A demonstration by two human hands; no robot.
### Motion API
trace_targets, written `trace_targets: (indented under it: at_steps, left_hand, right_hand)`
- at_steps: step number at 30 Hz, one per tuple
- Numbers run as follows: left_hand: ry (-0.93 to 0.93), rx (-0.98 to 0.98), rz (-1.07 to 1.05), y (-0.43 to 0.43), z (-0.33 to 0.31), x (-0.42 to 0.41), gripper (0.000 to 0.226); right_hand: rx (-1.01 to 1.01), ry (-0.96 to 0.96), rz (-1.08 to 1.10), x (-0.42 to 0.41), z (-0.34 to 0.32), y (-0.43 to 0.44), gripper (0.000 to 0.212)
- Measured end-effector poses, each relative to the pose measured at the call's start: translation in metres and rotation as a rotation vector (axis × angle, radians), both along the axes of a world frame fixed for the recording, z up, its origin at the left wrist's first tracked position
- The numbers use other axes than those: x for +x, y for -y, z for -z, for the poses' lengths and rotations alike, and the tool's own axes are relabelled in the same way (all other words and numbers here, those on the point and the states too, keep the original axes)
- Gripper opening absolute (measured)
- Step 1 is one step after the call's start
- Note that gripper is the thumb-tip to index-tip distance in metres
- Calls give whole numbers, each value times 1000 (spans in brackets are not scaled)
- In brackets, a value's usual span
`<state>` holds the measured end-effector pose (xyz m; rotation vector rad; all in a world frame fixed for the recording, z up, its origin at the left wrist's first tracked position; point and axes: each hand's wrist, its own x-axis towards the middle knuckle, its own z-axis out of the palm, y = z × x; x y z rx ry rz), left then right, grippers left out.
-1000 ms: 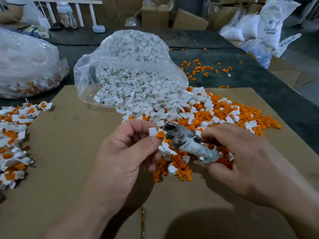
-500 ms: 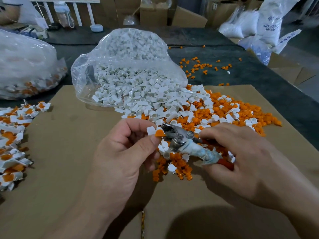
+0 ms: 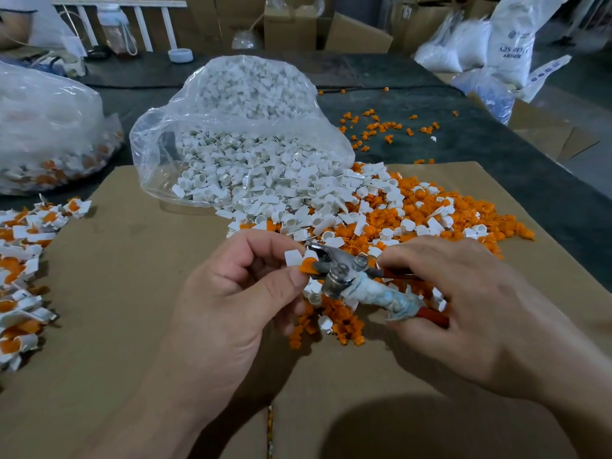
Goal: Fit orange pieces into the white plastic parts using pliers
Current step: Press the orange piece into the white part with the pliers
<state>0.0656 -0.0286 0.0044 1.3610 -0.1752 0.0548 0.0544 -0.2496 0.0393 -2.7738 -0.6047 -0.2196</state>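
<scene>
My left hand (image 3: 238,293) pinches a small white plastic part (image 3: 294,258) with an orange piece (image 3: 308,266) set in it, held above the cardboard. My right hand (image 3: 470,309) grips the pliers (image 3: 351,276) by their red, tape-wrapped handles. The metal jaws of the pliers close around the orange piece and the white part. Behind the hands lies a mixed heap of loose orange pieces (image 3: 463,220) and white parts (image 3: 298,200).
An open clear bag of white parts (image 3: 238,127) lies at the far middle. Fitted white-and-orange parts (image 3: 23,260) pile up at the left edge, with another filled bag (image 3: 43,127) behind. Brown cardboard (image 3: 132,293) covers the dark table (image 3: 496,160). Boxes and sacks stand at the back.
The pliers' jaws have moved onto the orange piece in the white part and now clamp it. Both hands stayed in nearly the same place.
</scene>
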Motion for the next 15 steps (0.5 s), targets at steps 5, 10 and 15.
trace_targets:
  at_steps: [5, 10, 15]
  left_hand:
    - [80, 89, -23, -1, 2, 0, 14]
    - [113, 146, -40, -3, 5, 2, 17]
    - [100, 124, -40, -5, 9, 4, 19]
  right_hand:
    - [-12, -33, 14, 0, -1, 0, 35]
    - [-28, -91, 24, 0, -1, -3, 37]
    - [-53, -75, 33, -1, 0, -5, 44]
